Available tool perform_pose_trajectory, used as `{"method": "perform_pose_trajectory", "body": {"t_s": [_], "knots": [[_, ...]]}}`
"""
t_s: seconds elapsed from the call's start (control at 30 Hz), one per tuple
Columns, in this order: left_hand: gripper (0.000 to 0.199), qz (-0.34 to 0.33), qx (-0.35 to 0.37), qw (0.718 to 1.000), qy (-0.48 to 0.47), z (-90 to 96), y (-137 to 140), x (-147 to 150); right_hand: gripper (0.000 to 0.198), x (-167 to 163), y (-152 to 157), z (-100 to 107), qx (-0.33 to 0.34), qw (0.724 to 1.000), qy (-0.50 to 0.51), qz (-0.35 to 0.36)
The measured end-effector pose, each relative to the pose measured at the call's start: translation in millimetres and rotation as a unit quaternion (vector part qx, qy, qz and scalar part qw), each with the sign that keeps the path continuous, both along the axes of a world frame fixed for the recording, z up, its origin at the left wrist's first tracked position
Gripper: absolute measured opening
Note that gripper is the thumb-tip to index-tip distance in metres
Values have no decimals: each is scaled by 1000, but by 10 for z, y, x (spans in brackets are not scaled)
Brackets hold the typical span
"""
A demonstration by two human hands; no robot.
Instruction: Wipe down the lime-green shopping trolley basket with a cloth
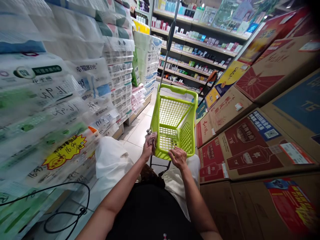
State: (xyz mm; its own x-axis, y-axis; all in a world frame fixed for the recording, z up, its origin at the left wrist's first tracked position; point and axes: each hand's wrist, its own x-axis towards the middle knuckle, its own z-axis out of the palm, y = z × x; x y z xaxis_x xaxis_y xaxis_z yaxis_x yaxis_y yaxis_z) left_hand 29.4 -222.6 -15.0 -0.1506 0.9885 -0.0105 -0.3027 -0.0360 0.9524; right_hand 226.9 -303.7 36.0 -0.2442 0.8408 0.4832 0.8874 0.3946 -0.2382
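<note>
Left hand, stretched forward, clutches cloth; right hand clasps the green basket by its near edge

From my feed, the tiled floor carries the cart at twelve o'clock; shelves at one hold boxes.

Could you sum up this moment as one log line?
left hand: holds cloth beside green basket | right hand: at basket's near end | basket's right: stacked cartons
</note>
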Motion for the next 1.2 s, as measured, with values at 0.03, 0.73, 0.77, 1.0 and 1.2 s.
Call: {"method": "perform_pose_trajectory", "body": {"t_s": [0.03, 0.73, 0.77, 1.0, 1.2], "knots": [[31, -15, 1, 1000, -7, -38, -15, 34, 50, 58, 25, -10, 4, 1000, 6, 2], [32, 11, -4, 1000, -12, 21, -88, -54, 53, -28, 209, -50, 52, 998, 20, 19], [38, 19, 33, 999, -12, 89, -40, -51, 52, -65, 206, -23, 47, 999, 12, 11], [35, 64, -3, 998, 21, 65, 15, 29, 39, -687, 69, 24, 37, 998, 13, -50], [32, 88, 15, 995, 51, 217, 228, -6, 40, -714, 10, -74, 42, 994, 78, -64]]}}
